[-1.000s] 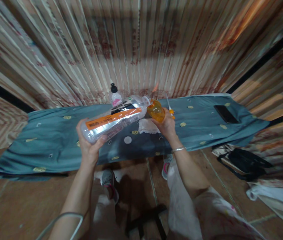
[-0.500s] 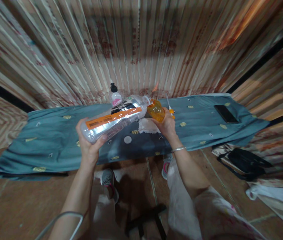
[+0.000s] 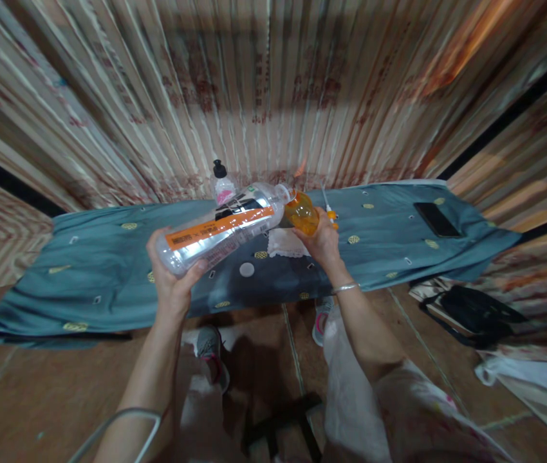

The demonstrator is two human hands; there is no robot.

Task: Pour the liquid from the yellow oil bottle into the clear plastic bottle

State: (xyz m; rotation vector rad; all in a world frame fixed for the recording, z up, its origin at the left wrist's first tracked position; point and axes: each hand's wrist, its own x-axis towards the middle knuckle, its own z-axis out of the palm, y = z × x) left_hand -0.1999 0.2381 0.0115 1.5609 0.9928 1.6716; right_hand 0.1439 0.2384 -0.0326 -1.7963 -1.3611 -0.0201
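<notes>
Clear plastic bottle (image 3: 235,226) with an orange-striped label slants above the middle of the teal patterned tablecloth (image 3: 119,267), its base gripped by the left hand (image 3: 173,288) and its mouth turned right, to the tilted translucent orange bottle (image 3: 303,213) wrapped in the right hand's (image 3: 324,243) fingers (whether the two necks touch, I cannot tell). Below them lie a round white lid (image 3: 247,270) on the near side and a white lace-edged cloth (image 3: 287,244) by the right hand. Beyond, a black-topped bottle (image 3: 224,188) stands far left of the orange-and-white pump top (image 3: 331,217), with a black phone (image 3: 436,220) farther right.
</notes>
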